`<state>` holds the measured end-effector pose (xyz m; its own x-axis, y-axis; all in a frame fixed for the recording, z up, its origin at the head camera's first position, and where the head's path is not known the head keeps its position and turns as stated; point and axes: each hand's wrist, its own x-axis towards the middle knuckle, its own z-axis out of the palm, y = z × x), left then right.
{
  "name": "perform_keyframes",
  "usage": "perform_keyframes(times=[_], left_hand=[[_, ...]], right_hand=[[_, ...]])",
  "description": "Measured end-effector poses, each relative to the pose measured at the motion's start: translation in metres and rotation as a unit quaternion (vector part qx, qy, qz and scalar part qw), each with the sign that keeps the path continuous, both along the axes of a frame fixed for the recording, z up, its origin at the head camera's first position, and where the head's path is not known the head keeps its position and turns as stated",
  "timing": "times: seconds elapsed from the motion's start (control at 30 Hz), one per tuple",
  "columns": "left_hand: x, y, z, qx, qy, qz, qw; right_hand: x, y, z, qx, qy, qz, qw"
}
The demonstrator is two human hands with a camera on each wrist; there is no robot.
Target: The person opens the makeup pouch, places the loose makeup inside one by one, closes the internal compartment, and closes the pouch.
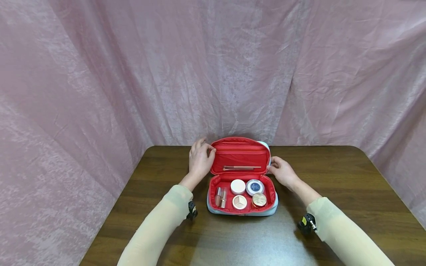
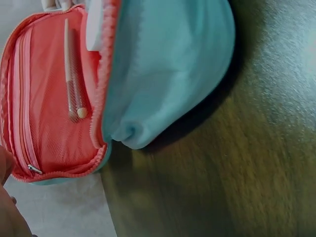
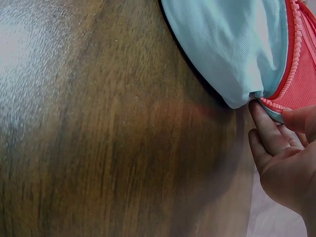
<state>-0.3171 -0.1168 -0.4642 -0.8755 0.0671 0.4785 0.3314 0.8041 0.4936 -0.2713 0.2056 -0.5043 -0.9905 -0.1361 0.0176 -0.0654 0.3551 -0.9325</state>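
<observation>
A light-blue makeup bag (image 1: 271,212) with a red lining lies unzipped, its lid (image 1: 241,159) raised at the back. My left hand (image 1: 199,158) pinches the lid's left edge between thumb and forefinger. At the lid's lower right, near the hinge, my right hand (image 1: 283,173) grips the edge, thumb inside and fingers behind. A makeup brush (image 2: 74,84) sits behind the lid's mesh. In the base are a white round jar (image 1: 237,186), a blue-labelled round case (image 1: 255,187), a gold-topped jar (image 1: 259,200), a three-shade palette (image 1: 239,202) and two lip tubes (image 1: 223,198).
The bag stands on a dark wooden table (image 1: 332,184), close to its back edge. A pink velvet curtain (image 1: 233,74) hangs behind and at both sides. A small zip pull (image 2: 34,169) shows on the lid's inner pocket.
</observation>
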Motion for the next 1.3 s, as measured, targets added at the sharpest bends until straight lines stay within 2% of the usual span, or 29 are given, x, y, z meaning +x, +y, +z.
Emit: perform_keyframes(times=[0.17, 0.27, 0.37, 0.43, 0.57, 0.6, 0.77, 0.9, 0.97, 1.17, 1.27, 1.3], left_hand=[[-0.002, -0.007, 0.004, 0.038, -0.016, 0.006, 0.9991], [-0.004, -0.016, 0.006, 0.066, -0.040, 0.003, 0.9970], [-0.010, -0.028, 0.005, 0.114, -0.078, -0.013, 0.9903], [-0.013, -0.036, 0.002, 0.160, -0.116, -0.034, 0.9797], [-0.017, -0.047, -0.006, 0.224, -0.194, -0.076, 0.9520], [-0.017, -0.049, -0.009, 0.229, -0.215, -0.084, 0.9457], [-0.013, -0.050, -0.027, 0.226, -0.283, -0.124, 0.9239], [-0.009, -0.046, -0.036, 0.234, -0.315, -0.141, 0.9090], [-0.008, -0.045, -0.037, 0.238, -0.323, -0.142, 0.9047], [-0.008, -0.041, -0.040, 0.244, -0.320, -0.151, 0.9031], [-0.006, -0.040, -0.040, 0.246, -0.318, -0.149, 0.9034], [-0.006, -0.040, -0.040, 0.245, -0.317, -0.147, 0.9044]], right_hand=[[0.000, -0.001, 0.000, 0.006, -0.004, -0.002, 1.0000], [0.001, -0.001, 0.001, 0.011, -0.003, -0.003, 0.9999], [0.000, -0.001, 0.001, 0.010, 0.000, -0.004, 0.9999], [-0.001, -0.001, 0.000, 0.007, 0.005, -0.001, 1.0000], [-0.002, -0.001, 0.000, 0.002, 0.006, 0.000, 1.0000], [-0.002, -0.001, 0.000, 0.001, 0.005, 0.000, 1.0000], [-0.001, 0.000, -0.001, -0.002, 0.006, 0.002, 1.0000], [0.000, 0.002, -0.001, -0.002, 0.009, 0.006, 0.9999], [0.001, 0.002, 0.000, -0.001, 0.010, 0.008, 0.9999], [0.004, 0.003, 0.006, 0.007, 0.001, 0.011, 0.9999], [0.004, 0.005, 0.006, 0.009, -0.001, 0.012, 0.9999], [0.001, 0.006, 0.001, 0.008, 0.001, 0.012, 0.9999]])
